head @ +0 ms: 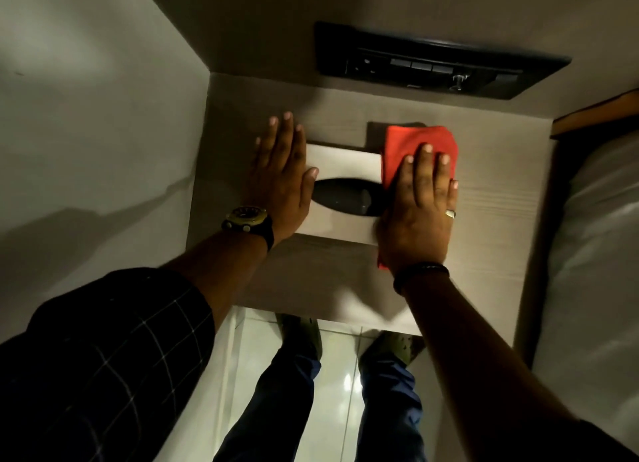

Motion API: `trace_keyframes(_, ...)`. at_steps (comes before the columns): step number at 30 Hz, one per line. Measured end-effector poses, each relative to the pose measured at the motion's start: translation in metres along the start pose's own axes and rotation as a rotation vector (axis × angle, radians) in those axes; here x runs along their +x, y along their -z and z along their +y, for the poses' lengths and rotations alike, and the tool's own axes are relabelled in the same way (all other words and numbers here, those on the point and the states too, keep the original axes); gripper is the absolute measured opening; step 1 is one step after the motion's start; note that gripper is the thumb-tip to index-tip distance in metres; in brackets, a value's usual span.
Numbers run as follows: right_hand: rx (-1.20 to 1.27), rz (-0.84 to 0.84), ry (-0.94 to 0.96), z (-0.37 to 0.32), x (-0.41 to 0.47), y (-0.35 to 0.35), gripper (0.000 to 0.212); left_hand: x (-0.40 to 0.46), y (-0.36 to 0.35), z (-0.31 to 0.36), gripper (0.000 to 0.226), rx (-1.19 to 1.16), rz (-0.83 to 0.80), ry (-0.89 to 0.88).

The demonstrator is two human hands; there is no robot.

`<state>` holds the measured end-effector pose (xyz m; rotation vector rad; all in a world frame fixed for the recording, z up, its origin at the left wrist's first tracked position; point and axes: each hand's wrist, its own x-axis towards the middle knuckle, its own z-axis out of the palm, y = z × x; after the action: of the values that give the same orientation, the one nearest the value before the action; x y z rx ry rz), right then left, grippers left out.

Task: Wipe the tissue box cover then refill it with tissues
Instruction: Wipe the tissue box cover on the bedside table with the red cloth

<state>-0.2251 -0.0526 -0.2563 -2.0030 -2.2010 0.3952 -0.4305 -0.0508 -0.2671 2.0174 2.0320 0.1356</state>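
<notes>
Dim walls close in on a small pale table point(484, 219) that fills the middle of the view, with a white-sheeted bed point(594, 254) at 3 o'clock and glossy floor tiles point(339, 385) at 6 o'clock. On the wall at 12 o'clock sits a black control panel point(435, 60) with buttons. At the table's centre lies the tissue box cover point(339, 164), pale, with a dark oval opening on top. The left hand point(280, 185) lies flat on the cover's 9 o'clock end, fingers straight and spread, holding nothing; a watch point(247, 219) sits on that wrist. The right hand point(420, 209), also flat with straight fingers, presses a red cloth point(418, 143) onto the cover's 3 o'clock end. It wears a ring point(450, 213) and a dark wristband point(420, 271).
</notes>
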Motion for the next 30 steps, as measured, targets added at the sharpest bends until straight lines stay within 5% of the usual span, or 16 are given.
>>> trace_keyframes(8,0.058,0.131,-0.233,-0.022,-0.018,-0.009,0.055,0.001,-0.001,-0.002,0.062,-0.03,0.007,-0.022)
trace_keyframes(17,0.141,0.067,0.239,-0.038,-0.044,-0.025,0.051,0.001,0.003,-0.004,0.062,-0.054,-0.009,-0.03)
trace_keyframes(21,0.035,0.111,0.136,0.009,-0.041,-0.01,0.048,0.001,0.002,-0.002,0.061,-0.06,0.001,-0.013)
trace_keyframes(30,0.076,0.15,-0.059,-0.004,-0.005,-0.004,0.05,0.001,-0.001,-0.001,0.062,-0.041,0.031,0.055)
